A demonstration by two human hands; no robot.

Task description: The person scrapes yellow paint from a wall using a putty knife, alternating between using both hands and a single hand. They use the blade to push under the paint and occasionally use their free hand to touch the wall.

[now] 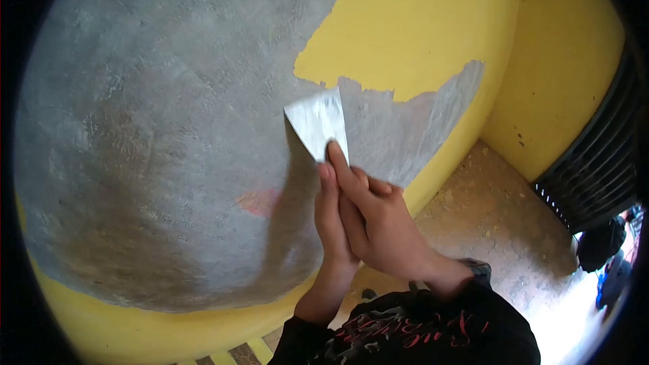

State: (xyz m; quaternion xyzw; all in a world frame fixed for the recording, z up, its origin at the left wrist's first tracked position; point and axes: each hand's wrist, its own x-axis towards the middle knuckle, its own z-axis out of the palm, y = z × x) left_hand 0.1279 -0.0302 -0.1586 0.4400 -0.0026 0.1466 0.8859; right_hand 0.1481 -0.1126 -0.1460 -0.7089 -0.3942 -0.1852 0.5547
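A scraper (319, 120) with a wide metal blade rests against a wall (155, 115) whose surface is bare grey over a large area. Its edge meets the lower border of a patch of yellow paint (412, 23). My right hand (382, 220) is closed round the handle, with a finger stretched along the blade. Pressed beside it, my left hand (332, 220) is closed on the same tool. Both hands hide the handle. A reddish mark (258, 201) shows on the grey to their left.
Yellow paint (433, 186) borders the grey area along its lower and right edges. At right stand another yellow wall (554, 74) and a black slatted object (595, 162). The brown floor (500, 220) lies below. Dark items (602, 243) sit near a bright opening.
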